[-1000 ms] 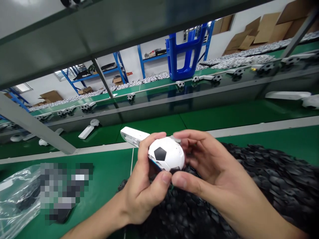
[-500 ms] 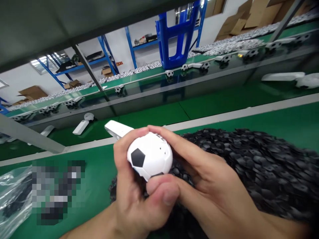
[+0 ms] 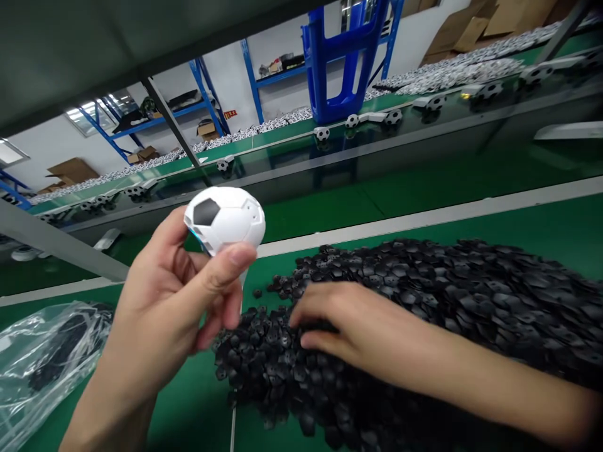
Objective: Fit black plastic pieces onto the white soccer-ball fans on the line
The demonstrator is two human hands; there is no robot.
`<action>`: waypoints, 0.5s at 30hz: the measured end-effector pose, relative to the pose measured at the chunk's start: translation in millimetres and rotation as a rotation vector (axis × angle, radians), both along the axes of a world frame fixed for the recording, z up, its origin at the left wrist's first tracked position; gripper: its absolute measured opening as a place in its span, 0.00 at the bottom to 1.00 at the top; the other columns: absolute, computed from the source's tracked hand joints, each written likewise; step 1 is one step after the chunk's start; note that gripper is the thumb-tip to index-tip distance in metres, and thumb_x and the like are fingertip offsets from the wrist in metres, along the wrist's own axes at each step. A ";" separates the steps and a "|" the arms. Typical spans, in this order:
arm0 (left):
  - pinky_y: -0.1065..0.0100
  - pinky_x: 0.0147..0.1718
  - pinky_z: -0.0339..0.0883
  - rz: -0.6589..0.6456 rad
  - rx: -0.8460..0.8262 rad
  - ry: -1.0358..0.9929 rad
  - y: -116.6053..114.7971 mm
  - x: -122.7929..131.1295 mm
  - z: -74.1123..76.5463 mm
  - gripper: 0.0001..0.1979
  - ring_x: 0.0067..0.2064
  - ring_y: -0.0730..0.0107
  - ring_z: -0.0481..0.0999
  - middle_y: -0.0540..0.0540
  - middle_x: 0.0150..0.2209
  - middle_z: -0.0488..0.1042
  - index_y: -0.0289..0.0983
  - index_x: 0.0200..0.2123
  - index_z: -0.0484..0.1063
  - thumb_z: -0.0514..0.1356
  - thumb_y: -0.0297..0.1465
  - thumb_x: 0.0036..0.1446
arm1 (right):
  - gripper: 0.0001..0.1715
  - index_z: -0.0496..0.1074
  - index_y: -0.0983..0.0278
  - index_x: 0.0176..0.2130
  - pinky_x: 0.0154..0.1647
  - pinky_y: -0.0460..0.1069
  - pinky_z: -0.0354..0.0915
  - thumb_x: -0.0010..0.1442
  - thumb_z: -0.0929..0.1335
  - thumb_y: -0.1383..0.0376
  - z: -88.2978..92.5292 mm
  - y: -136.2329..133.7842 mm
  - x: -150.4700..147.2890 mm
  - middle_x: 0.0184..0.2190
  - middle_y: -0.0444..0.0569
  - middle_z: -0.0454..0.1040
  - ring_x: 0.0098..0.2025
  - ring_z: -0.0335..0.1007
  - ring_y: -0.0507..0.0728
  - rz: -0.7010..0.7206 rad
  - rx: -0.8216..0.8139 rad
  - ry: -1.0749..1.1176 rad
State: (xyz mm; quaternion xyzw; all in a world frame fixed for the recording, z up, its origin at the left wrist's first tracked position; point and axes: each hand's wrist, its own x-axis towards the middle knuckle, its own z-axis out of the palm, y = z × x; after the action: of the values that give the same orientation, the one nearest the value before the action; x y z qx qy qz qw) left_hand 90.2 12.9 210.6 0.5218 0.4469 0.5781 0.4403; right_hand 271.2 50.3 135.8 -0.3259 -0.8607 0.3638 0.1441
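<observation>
- Green-matted workbench [image 3: 541, 232] in a stockroom-type hall; pale strip [image 3: 424, 216] along its far edge, a lower green lane past that, then a glossy conveyor belt [image 3: 377, 150] running left to right.
- On conveyor: scattered football-pattern units [image 3: 321, 133], several with white handles attached.
- Background: white walls, blue racking [image 3: 202, 103], blue plastic stool [image 3: 346, 63] beside the belt, flattened cardboard [image 3: 471, 28] top right, more cartons [image 3: 70, 169] far left.
- Overhead: dark shelf [image 3: 94, 44] on slanted grey struts, closing off upper left of view.
- Right half of bench: broad heap of small black parts [image 3: 471, 301], spreading toward centre; a few strays just off its left edge.
- Lower left of bench: crumpled clear plastic bag [image 3: 42, 358], dark contents, not identifiable.
- Left hand [image 3: 164, 307]: closed around white football shell [image 3: 225, 218], thumb pressed on the near side, fingers behind. Shell held up above bench, left of heap, one black pentagon facing camera, trace of blue at lower edge.
- Right hand [image 3: 348, 326]: palm down on left part of heap, fingertips curled in among the black parts; grip on any single piece not determinable.
- Hands well apart; shell clear of heap and of right hand.
</observation>
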 end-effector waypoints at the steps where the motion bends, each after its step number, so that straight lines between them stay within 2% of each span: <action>1: 0.61 0.35 0.85 0.026 0.019 0.011 2.9 -0.2 2.1 0.43 0.46 0.50 0.86 0.44 0.45 0.81 0.49 0.68 0.72 0.80 0.52 0.54 | 0.10 0.87 0.61 0.45 0.50 0.57 0.76 0.66 0.79 0.74 -7.6 -2.7 -3.5 0.46 0.51 0.87 0.50 0.86 0.68 0.027 0.009 -0.078; 3: 0.62 0.34 0.84 0.078 0.056 0.035 5.4 -4.3 3.3 0.41 0.45 0.51 0.85 0.44 0.45 0.81 0.47 0.66 0.75 0.79 0.54 0.54 | 0.11 0.86 0.63 0.40 0.45 0.56 0.73 0.62 0.78 0.78 -20.2 -8.7 -10.9 0.41 0.53 0.87 0.47 0.86 0.70 0.050 0.023 -0.149; 6: 0.63 0.33 0.83 0.163 0.123 0.077 1.6 -16.6 -0.4 0.37 0.44 0.53 0.85 0.44 0.42 0.82 0.44 0.60 0.80 0.79 0.56 0.54 | 0.12 0.84 0.63 0.37 0.41 0.54 0.68 0.62 0.77 0.79 -30.5 -15.0 -17.6 0.40 0.53 0.86 0.45 0.85 0.68 0.052 0.041 -0.219; 9: 0.65 0.33 0.81 0.296 0.267 0.112 -4.2 -26.3 -4.4 0.29 0.39 0.59 0.82 0.46 0.38 0.82 0.42 0.48 0.85 0.79 0.56 0.54 | 0.13 0.83 0.63 0.39 0.41 0.53 0.67 0.64 0.74 0.80 -32.1 -16.3 -16.0 0.39 0.51 0.85 0.43 0.84 0.65 0.052 0.040 -0.237; 11: 0.66 0.31 0.79 0.389 0.328 0.080 -5.8 -28.0 -4.7 0.29 0.35 0.63 0.80 0.48 0.37 0.83 0.43 0.43 0.85 0.82 0.56 0.48 | 0.13 0.82 0.64 0.42 0.42 0.54 0.69 0.68 0.71 0.79 -29.5 -15.1 -11.8 0.40 0.53 0.84 0.43 0.84 0.65 0.048 0.047 -0.225; 13: 0.64 0.33 0.81 0.396 0.299 -0.024 -5.5 -27.2 -3.8 0.30 0.36 0.62 0.82 0.50 0.39 0.83 0.44 0.43 0.83 0.84 0.55 0.45 | 0.13 0.82 0.64 0.46 0.44 0.55 0.71 0.73 0.68 0.76 -24.6 -12.8 -6.9 0.43 0.55 0.83 0.44 0.83 0.65 0.039 0.055 -0.195; 15: 0.60 0.37 0.84 0.330 0.249 -0.132 -4.4 -26.3 -3.2 0.28 0.37 0.59 0.86 0.52 0.39 0.84 0.45 0.45 0.80 0.83 0.52 0.48 | 0.14 0.82 0.62 0.48 0.46 0.55 0.74 0.77 0.66 0.72 -18.5 -9.4 -2.6 0.46 0.54 0.82 0.46 0.83 0.64 0.024 0.051 -0.152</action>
State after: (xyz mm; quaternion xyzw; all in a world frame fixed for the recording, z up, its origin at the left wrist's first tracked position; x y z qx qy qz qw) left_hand 63.9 8.6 207.4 0.4532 0.4216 0.7258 0.3002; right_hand 268.5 40.9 117.3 -0.3387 -0.8819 0.3174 0.0821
